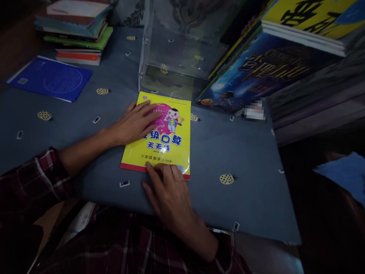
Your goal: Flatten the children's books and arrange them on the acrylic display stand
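Observation:
A yellow workbook (177, 147) with a red bottom strip, a cartoon child and Chinese print lies closed on the table. My left hand (137, 124) rests on the left part of its cover, fingers stretched out and apart, hiding some of the title. At the lower edge, my right hand (171, 193) touches the cover with its fingertips. Its thumb and fingers are apart, some fingers bent under and partly hidden, and nothing shows between them.
A clear acrylic book stand (145, 45) stands behind the workbook, with upright books (259, 71) at its right. Toward the left are a blue booklet (52, 78) and a stack of books (76, 28). The blue-grey cloth (233, 151) covers the table, whose right edge drops into shadow.

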A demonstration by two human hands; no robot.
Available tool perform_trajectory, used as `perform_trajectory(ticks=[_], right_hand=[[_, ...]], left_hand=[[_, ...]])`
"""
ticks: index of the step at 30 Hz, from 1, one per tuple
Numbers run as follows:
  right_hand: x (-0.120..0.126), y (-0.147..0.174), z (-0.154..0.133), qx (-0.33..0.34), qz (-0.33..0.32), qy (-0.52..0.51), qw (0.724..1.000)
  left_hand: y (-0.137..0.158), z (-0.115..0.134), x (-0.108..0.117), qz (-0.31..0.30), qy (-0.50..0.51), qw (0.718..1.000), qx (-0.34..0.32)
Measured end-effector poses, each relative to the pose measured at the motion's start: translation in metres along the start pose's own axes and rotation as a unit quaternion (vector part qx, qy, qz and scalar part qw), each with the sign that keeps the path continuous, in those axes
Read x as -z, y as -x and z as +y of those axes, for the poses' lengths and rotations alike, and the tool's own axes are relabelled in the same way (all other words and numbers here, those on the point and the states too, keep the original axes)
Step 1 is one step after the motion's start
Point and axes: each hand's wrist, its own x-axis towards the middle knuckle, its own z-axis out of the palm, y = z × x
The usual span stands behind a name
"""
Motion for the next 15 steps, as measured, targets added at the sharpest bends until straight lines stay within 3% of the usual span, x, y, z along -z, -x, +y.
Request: perform_trajectory(ticks=[8, 15], right_hand=[[0.004, 0.01, 0.008, -0.02, 0.008, -0.024, 0.999], [0.009, 0.023, 0.025, -0.042, 0.037, -0.126, 0.99]], left_hand=[[0.0, 0.0, 0.002, -0.013, -0.011, 1.0, -0.001], [0.0, 0.002, 0.005, -0.024, -0.025, 0.999, 0.001]])
